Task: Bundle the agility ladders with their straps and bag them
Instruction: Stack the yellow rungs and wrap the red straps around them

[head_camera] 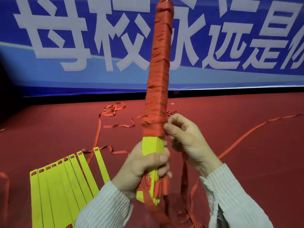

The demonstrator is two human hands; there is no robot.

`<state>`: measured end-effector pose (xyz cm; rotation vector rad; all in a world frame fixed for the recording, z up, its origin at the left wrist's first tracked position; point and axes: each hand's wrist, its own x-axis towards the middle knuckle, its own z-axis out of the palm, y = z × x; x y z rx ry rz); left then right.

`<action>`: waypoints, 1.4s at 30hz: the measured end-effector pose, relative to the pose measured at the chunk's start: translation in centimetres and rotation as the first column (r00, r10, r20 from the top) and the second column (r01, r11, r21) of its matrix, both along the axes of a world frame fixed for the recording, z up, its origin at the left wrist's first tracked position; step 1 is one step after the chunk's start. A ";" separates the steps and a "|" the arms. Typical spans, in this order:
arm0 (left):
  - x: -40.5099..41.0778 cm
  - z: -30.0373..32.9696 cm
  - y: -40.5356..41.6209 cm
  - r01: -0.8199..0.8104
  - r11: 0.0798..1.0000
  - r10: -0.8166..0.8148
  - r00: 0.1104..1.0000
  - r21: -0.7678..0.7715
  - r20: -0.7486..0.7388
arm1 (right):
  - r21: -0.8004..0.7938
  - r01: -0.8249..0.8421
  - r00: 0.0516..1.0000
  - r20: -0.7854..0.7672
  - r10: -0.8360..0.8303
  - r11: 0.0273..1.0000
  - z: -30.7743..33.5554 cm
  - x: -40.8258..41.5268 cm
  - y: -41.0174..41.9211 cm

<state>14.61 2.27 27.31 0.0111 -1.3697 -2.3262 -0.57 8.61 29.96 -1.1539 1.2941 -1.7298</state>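
Ladder bundle (pixel 160 76) stood upright, mostly strap-wrapped; left hand (pixel 144 167) gripped its yellow rungs (pixel 153 146), right hand (pixel 185 135) fingers pinched red strap (pixel 153 129) at the wrap's edge.

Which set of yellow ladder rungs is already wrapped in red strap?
The upright stack held by the left hand; red strap covers most of it. The fanned rungs on the floor at lower left lie unwrapped.

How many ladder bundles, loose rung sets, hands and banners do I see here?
Strap-wrapped ladder bundle, held upright: 1
Loose fan of yellow rungs on the floor: 1
Hands: 2, left hand and right hand
Blue banner: 1
Total: 5
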 end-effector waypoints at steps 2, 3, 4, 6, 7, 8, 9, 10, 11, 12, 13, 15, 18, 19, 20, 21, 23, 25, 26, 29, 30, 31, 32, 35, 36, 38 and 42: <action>0.7 -0.3 -0.3 0.233 0.971 -0.228 0.970 0.053 -0.087 | 0.017 -0.185 0.981 0.061 0.183 0.983 -0.1 1.0 0.2; 1.0 -0.1 -0.5 0.291 0.956 -0.286 0.954 0.041 -0.091 | -0.006 -0.216 0.973 0.080 0.216 0.976 0.2 1.2 0.4; 1.3 0.3 -0.6 0.282 0.959 -0.280 0.959 0.022 -0.046 | -0.047 -0.209 0.974 0.081 0.212 0.977 0.3 1.3 0.5; 1.5 1.3 -1.1 0.056 0.988 -0.034 0.987 -0.144 0.155 | -0.076 -0.059 0.998 -0.001 0.059 0.995 0.8 1.3 0.6; 1.4 1.5 -1.5 -0.079 0.945 0.159 0.959 -0.317 0.236 | -0.080 0.063 0.995 -0.067 -0.069 0.995 1.0 1.5 0.5; 1.2 1.4 -1.7 -0.163 0.848 0.331 0.906 -0.504 0.264 | -0.087 0.163 0.976 -0.132 -0.174 0.983 0.9 1.4 0.3; 0.9 1.3 -1.6 -0.209 0.733 0.460 0.853 -0.648 0.245 | -0.076 0.227 0.952 -0.195 -0.238 0.971 0.7 1.4 0.3; 0.6 0.9 -1.4 -0.248 0.634 0.561 0.800 -0.732 0.215 | -0.043 0.268 0.926 -0.263 -0.270 0.962 0.5 1.4 0.2; 0.2 0.4 -1.2 -0.286 0.550 0.652 0.734 -0.784 0.190 | 0.015 0.304 0.895 -0.347 -0.280 0.953 0.5 1.4 0.3; -0.1 -0.1 -1.0 -0.318 0.470 0.733 0.660 -0.824 0.164 | 0.080 0.348 0.851 -0.445 -0.279 0.934 0.5 1.2 0.3; -0.2 -0.5 -0.9 -0.337 0.413 0.787 0.599 -0.846 0.145 | 0.131 0.389 0.806 -0.528 -0.268 0.912 0.6 1.0 0.6; -0.2 -0.8 -1.1 -0.356 0.377 0.833 0.535 -0.855 0.144 | 0.143 0.391 0.778 -0.579 -0.243 0.909 1.0 0.1 1.2; 0.4 -0.4 -1.6 -0.349 0.361 0.860 0.482 -0.865 0.165 | 0.086 0.193 0.840 -0.530 -0.119 0.977 1.9 -0.3 2.1; 0.4 -0.3 -1.7 -0.356 0.361 0.863 0.477 -0.862 0.165 | 0.099 0.142 0.856 -0.513 -0.072 0.985 2.2 -0.3 2.4; 0.4 -0.1 -1.7 -0.364 0.365 0.864 0.474 -0.857 0.167 | 0.130 0.095 0.873 -0.488 -0.020 0.987 2.4 -0.5 2.6; 0.3 0.0 -1.7 -0.377 0.373 0.863 0.478 -0.848 0.167 | 0.165 0.047 0.885 -0.464 0.035 0.985 2.4 -0.6 2.8; 0.2 0.2 -1.4 -0.392 0.385 0.858 0.486 -0.836 0.167 | 0.192 0.008 0.876 -0.475 0.086 0.981 2.2 -0.6 2.6; 0.2 0.1 -1.5 -0.407 0.377 0.860 0.487 -0.832 0.152 | 0.145 0.046 0.870 -0.492 0.032 0.988 1.8 -0.4 2.2; 0.2 0.0 -1.6 -0.415 0.373 0.862 0.487 -0.830 0.143 | 0.102 0.069 0.885 -0.466 -0.013 0.992 1.7 -0.2 2.0; 0.0 -0.1 -1.3 -0.425 0.388 0.850 0.508 -0.817 0.139 | 0.021 0.097 0.965 -0.248 -0.088 0.995 1.8 -0.1 1.8; 0.0 -0.1 -1.3 -0.424 0.401 0.843 0.518 -0.812 0.146 | 0.034 0.090 0.981 -0.176 -0.083 0.995 1.8 0.0 1.9; 0.0 -0.2 -1.3 -0.421 0.416 0.835 0.527 -0.806 0.155 | 0.061 0.084 0.989 -0.127 -0.076 0.995 1.8 -0.2 1.9; 0.0 -0.3 -1.5 -0.423 0.435 0.825 0.540 -0.795 0.164 | 0.090 0.088 0.991 -0.108 -0.078 0.992 1.8 -0.3 2.0; -0.1 -0.3 -1.5 -0.476 0.590 0.740 0.642 -0.652 0.201 | 0.158 0.111 0.988 -0.126 -0.092 0.981 1.4 -0.7 2.0; -0.1 -0.1 -1.2 -0.484 0.658 0.694 0.687 -0.577 0.214 | 0.173 0.101 0.990 -0.116 -0.082 0.980 1.2 -0.7 1.9; -0.1 0.3 -0.3 -0.443 0.798 0.559 0.798 -0.409 0.225 | 0.192 0.067 0.994 -0.092 -0.050 0.979 0.9 -0.6 1.6; 0.3 0.6 -0.3 -0.143 0.986 0.156 0.972 -0.086 0.176 | 0.119 -0.090 0.994 0.068 0.082 0.989 0.5 -0.1 1.1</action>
